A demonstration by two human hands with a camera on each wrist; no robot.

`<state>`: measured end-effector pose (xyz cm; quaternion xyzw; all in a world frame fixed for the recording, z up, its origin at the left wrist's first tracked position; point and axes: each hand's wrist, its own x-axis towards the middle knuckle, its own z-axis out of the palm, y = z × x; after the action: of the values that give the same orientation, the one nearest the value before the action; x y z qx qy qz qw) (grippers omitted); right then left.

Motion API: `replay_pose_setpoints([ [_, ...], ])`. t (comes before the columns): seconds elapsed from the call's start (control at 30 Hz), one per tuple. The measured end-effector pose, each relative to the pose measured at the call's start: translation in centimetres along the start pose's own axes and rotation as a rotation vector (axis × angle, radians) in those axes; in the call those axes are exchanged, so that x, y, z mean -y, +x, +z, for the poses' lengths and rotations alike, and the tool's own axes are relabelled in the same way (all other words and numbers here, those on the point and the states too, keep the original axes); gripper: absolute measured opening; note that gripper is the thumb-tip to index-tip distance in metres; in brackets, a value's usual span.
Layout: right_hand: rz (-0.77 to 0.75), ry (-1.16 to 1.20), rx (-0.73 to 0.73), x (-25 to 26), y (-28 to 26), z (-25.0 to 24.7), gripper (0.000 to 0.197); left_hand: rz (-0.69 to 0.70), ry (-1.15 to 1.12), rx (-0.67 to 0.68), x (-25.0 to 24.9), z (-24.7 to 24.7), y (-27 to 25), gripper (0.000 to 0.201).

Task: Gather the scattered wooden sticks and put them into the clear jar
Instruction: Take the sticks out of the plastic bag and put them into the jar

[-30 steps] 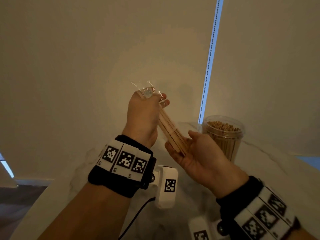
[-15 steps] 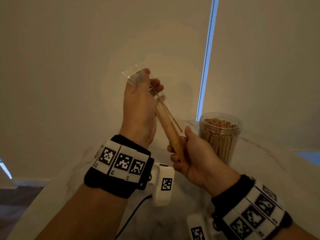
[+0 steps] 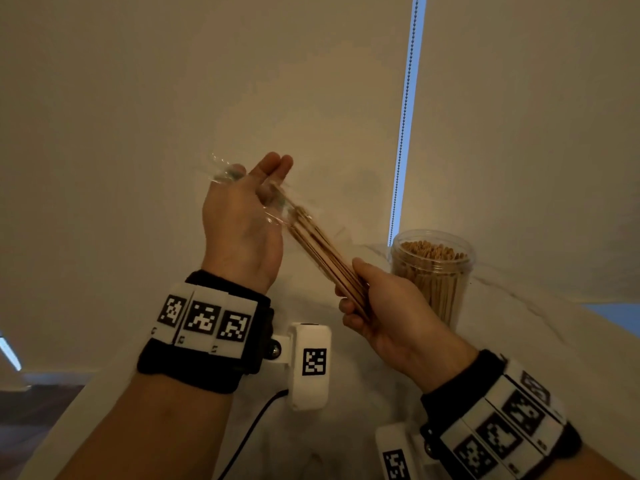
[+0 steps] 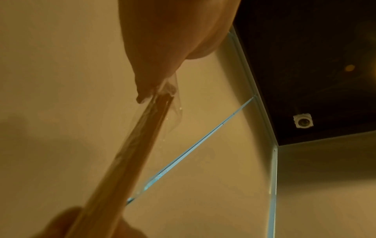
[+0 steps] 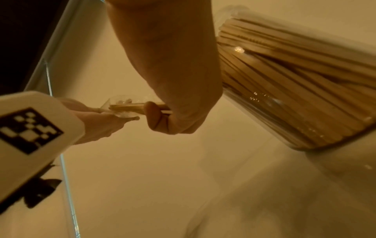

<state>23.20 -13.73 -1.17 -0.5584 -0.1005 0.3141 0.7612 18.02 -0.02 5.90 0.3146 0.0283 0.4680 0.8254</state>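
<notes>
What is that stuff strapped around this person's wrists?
Both forearms are bare, with no sleeves. Each wrist wears a black fabric band carrying a row of white tiles printed with black square codes. A white boxy camera housing with its own code sticks out from each band, and a thin black cable trails from the left one.

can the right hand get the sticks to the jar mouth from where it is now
Probably yes: the right hand grips the sticks beside the open jar, but the left hand pinches their plastic wrapper.

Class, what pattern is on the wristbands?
Black-and-white square code markers on the wristbands, clearest in the head view.
</notes>
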Motion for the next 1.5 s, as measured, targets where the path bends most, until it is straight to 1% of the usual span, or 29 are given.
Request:
replay_pose_setpoints([
  [0.07,0.012,-0.050,0.043,0.1,-0.2,0.0,0.041,-0.071,-0.009,0.022,0.4,0.0,-0.2,0.042],
  [0.13,0.014,-0.138,0.068,0.1,-0.3,0.0,0.050,-0.129,0.018,0.083,0.9,0.2,-0.5,0.040],
  [0.17,0.012,-0.181,0.059,0.1,-0.3,-0.1,0.053,-0.141,0.041,0.113,1.2,0.3,-0.7,0.039],
  [0.23,-0.003,-0.247,0.018,0.1,-0.3,-0.3,0.054,-0.114,0.094,0.135,1.3,0.5,-0.9,0.037],
  [0.37,-0.012,-0.295,-0.020,0.3,-0.1,-0.5,0.050,0.026,0.056,0.048,-0.1,0.1,0.2,0.032],
  [0.43,-0.005,-0.310,-0.018,0.4,-0.1,-0.5,0.046,0.062,0.032,-0.003,-1.1,-0.4,0.8,0.030],
  [0.6,-0.023,-0.305,0.005,0.4,-0.4,-0.4,0.040,-0.006,0.033,-0.082,-1.2,-0.6,1.0,0.022],
  [0.73,-0.106,-0.331,-0.040,1.0,-0.6,-0.5,0.036,-0.026,0.111,-0.133,-0.9,-0.8,0.7,0.011],
  [0.8,-0.153,-0.330,-0.085,1.7,-0.8,-0.5,0.036,-0.068,0.123,-0.169,-0.7,-1.3,0.5,0.009],
  [0.9,-0.233,-0.359,-0.138,3.4,-1.6,-0.7,0.038,-0.149,0.143,-0.235,0.5,-2.5,0.2,0.014],
  [0.93,-0.259,-0.375,-0.146,4.1,-1.9,-0.7,0.040,-0.180,0.196,-0.264,0.9,-3.0,0.2,0.018],
  [0.97,-0.284,-0.388,-0.148,4.8,-2.3,-0.7,0.042,-0.226,0.281,-0.289,1.5,-3.7,0.1,0.027],
  [1.0,-0.306,-0.396,-0.144,5.5,-2.8,-0.7,0.044,-0.267,0.391,-0.300,2.1,-4.3,0.0,0.040],
  [1.03,-0.324,-0.395,-0.134,6.2,-3.3,-0.8,0.045,-0.321,0.494,-0.296,2.8,-4.7,-0.2,0.049],
  [1.07,-0.337,-0.385,-0.121,6.8,-3.8,-0.9,0.044,-0.372,0.600,-0.272,3.5,-5.0,-0.5,0.052],
  [1.13,-0.360,-0.346,-0.079,7.8,-4.8,-1.1,0.042,-0.445,0.720,-0.199,5.0,-5.3,-1.5,0.043],
  [1.2,-0.375,-0.312,-0.043,8.5,-5.6,-1.4,0.041,-0.511,0.741,-0.184,6.5,-5.6,-2.0,0.022],
  [1.23,-0.382,-0.304,-0.034,8.8,-6.0,-1.5,0.041,-0.552,0.779,-0.183,7.0,-5.7,-2.5,0.017],
  [1.3,-0.401,-0.307,-0.025,9.4,-6.4,-1.8,0.041,-0.647,0.844,-0.192,7.7,-6.1,-2.9,0.015],
  [1.33,-0.408,-0.315,-0.026,9.5,-6.4,-1.9,0.041,-0.704,0.856,-0.173,7.7,-6.1,-3.3,0.010],
  [1.37,-0.412,-0.329,-0.032,9.6,-6.4,-2.0,0.040,-0.746,0.861,-0.177,7.5,-6.1,-3.5,0.012],
  [1.43,-0.432,-0.419,-0.062,9.7,-6.0,-2.3,0.041,-0.784,0.868,-0.175,6.9,-5.7,-3.8,0.032],
  [1.47,-0.458,-0.515,-0.099,9.6,-5.8,-2.4,0.042,-0.771,0.859,-0.170,6.4,-5.1,-4.0,0.045],
  [1.5,-0.497,-0.635,-0.143,9.6,-5.5,-2.6,0.043,-0.722,0.865,-0.160,6.0,-4.8,-3.9,0.060],
])
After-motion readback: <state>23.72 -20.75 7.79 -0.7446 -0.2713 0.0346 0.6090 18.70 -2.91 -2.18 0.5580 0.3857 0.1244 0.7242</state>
